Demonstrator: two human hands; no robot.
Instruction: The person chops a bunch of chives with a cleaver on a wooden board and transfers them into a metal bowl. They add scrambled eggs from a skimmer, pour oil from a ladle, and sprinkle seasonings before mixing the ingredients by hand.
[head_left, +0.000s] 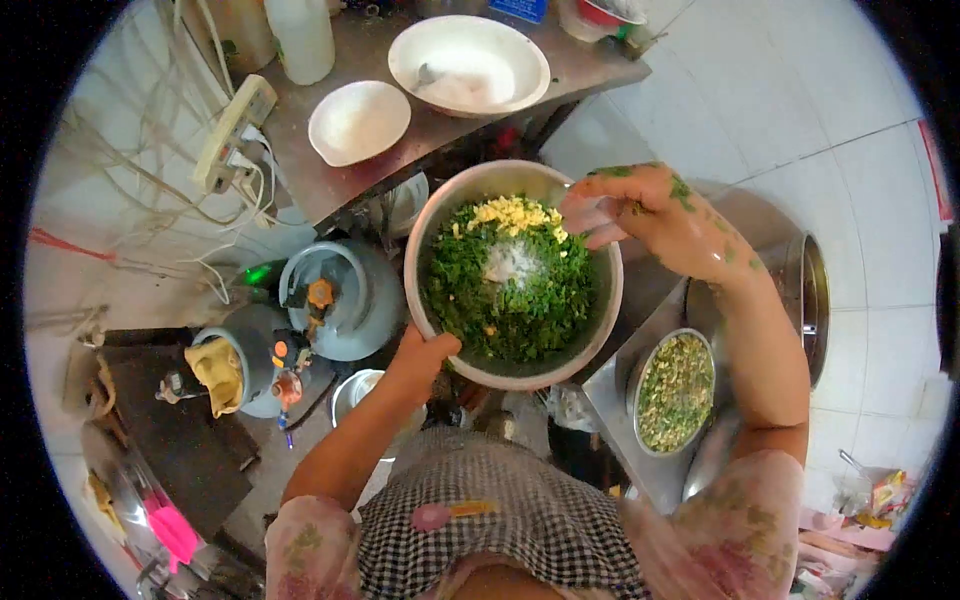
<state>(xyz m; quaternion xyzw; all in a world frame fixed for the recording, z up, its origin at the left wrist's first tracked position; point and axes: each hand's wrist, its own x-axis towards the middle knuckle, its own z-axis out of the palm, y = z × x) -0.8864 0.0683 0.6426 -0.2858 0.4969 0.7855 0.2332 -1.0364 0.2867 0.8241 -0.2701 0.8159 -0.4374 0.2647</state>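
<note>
A large round metal bowl (612, 300) is held in front of my body. Chopped greens (520, 320) fill much of it, with yellow bits (515, 214) towards the far side and a white powdery heap (512, 262) near the middle. My left hand (425, 358) grips the bowl's near left rim, thumb on the edge. Over the far right rim is my right hand (635, 212), flecked with green, its fingers apart and pointing into the bowl; nothing shows in it.
A metal counter (290, 130) at the top holds two white bowls (360, 122) (468, 62). Gas cylinders (350, 300) stand at the left, below a power strip (235, 130). At the right, a bowl of chopped mixture (677, 392) rests on a metal surface (620, 400).
</note>
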